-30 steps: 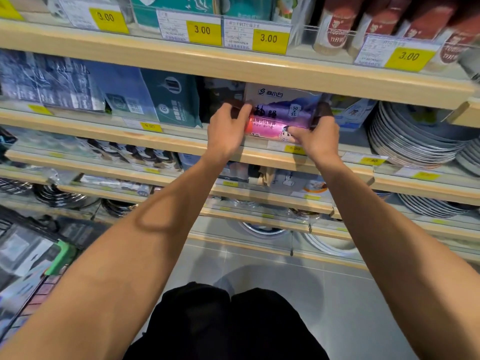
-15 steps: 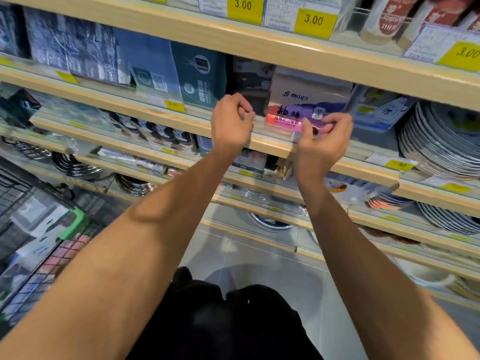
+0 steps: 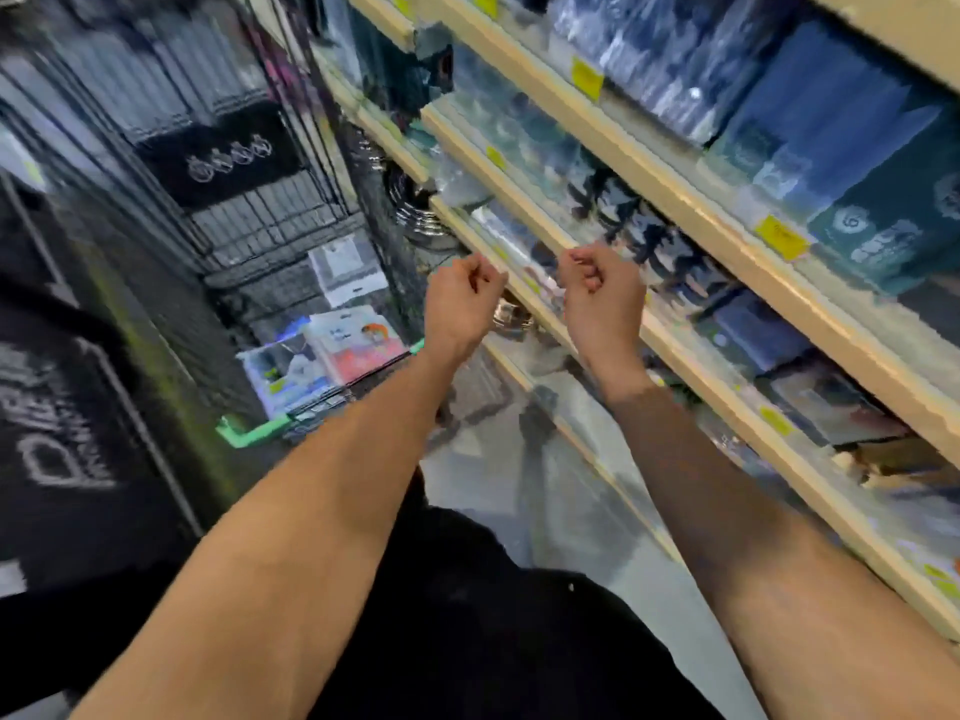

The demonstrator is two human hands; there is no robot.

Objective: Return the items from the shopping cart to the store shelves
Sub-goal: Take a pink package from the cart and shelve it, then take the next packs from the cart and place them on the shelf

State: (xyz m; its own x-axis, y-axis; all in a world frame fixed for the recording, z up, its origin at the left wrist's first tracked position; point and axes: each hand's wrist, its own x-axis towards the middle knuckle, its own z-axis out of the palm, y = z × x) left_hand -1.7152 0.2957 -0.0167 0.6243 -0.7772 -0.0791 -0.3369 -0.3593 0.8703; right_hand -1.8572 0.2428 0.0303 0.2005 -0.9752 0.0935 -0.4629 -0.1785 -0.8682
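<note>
Both arms raised side by side, blurred by motion. Left hand (image 3: 462, 298) curled into a loose fist, fingers together, nothing in it. Right hand (image 3: 602, 293) likewise closed and bare, just before the wooden shelves (image 3: 691, 200) of packaged goods slanting off to the right. Down to the left, the black wire shopping cart (image 3: 249, 236) with green trim, holding colourful packets (image 3: 332, 356) on its floor.
</note>
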